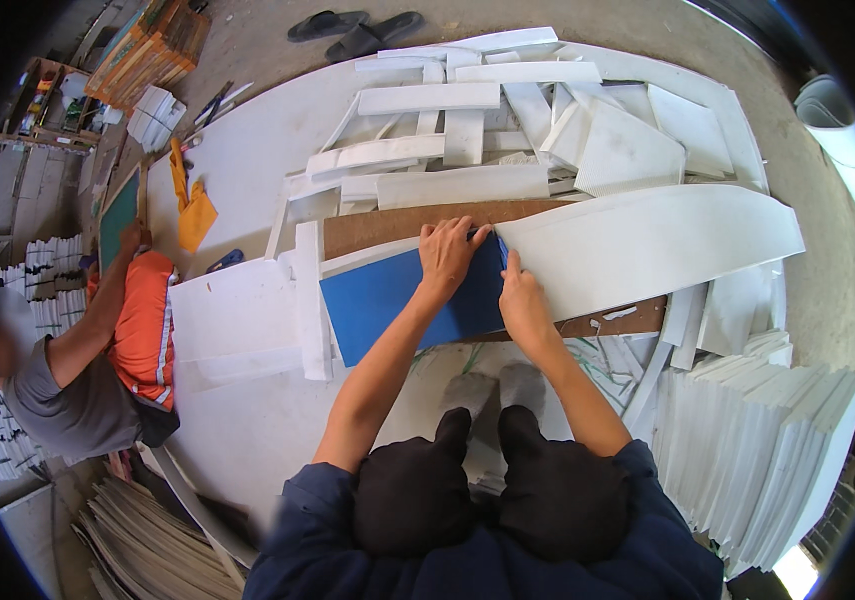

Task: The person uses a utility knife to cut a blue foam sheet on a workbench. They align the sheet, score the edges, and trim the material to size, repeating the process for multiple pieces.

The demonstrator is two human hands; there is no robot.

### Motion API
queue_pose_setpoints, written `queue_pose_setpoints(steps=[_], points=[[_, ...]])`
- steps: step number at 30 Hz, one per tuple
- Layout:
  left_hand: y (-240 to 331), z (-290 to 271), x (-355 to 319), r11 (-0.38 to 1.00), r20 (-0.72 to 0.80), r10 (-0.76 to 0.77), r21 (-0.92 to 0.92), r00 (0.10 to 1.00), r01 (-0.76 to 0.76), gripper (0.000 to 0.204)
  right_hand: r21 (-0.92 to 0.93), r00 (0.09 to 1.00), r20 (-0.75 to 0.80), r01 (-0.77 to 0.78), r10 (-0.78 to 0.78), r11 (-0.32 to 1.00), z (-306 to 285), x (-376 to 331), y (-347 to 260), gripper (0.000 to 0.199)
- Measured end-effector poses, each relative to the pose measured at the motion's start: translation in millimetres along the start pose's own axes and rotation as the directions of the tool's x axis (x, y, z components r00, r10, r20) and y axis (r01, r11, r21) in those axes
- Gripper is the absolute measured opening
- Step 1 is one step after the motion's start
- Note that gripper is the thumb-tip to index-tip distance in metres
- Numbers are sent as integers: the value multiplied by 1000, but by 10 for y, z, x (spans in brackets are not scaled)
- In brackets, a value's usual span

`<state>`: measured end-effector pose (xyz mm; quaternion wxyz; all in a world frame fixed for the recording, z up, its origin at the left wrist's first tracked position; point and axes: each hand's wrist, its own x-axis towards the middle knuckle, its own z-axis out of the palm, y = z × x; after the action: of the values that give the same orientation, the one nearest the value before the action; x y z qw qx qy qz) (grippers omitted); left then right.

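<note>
Pile of white offcut strips (487, 120) far centre. Black sandals (352, 32) beyond. Stacked white sheets (767, 440) near right. Co-worker in orange vest (142, 325) left, yellow cloth (192, 210) far left.

Matt blue sheet (402, 300) lies on rough brown fibreboard (397, 225) beside smooth, matt white foam strips (462, 185)

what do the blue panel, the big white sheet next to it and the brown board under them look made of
Blue panel: likely a rigid board with a matte painted or laminated face; flat, even colour, no glare.
Big white sheet: looks like foam or plastic board; thick clean-cut edge, smooth matte surface.
Brown board: probably fibreboard or plywood; dull tan, faintly speckled.
The left hand and right hand press flat where blue meets white.
</note>
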<state>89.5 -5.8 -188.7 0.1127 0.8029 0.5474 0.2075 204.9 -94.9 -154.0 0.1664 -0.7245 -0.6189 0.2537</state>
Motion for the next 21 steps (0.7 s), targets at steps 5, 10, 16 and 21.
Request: queue_pose_setpoints(steps=[5, 10, 16, 21], points=[[-22, 17, -38, 1000, -2, -17, -11, 1000, 17, 31, 81, 997, 34, -66, 64, 994, -34, -100, -59, 30], [11, 7, -46, 1000, -3, 1, -14, 1000, -2, 30, 50, 999, 28, -48, 46, 998, 104, -10, 34, 34], [0, 28, -54, 1000, 11, -23, 11, 1000, 23, 31, 69, 1000, 6, -10, 10, 998, 187, -12, 132, 36], [8, 22, -54, 999, 35, -47, -5, 998, 47, 33, 52, 1000, 14, -27, 27, 998, 160, -134, 117, 32]])
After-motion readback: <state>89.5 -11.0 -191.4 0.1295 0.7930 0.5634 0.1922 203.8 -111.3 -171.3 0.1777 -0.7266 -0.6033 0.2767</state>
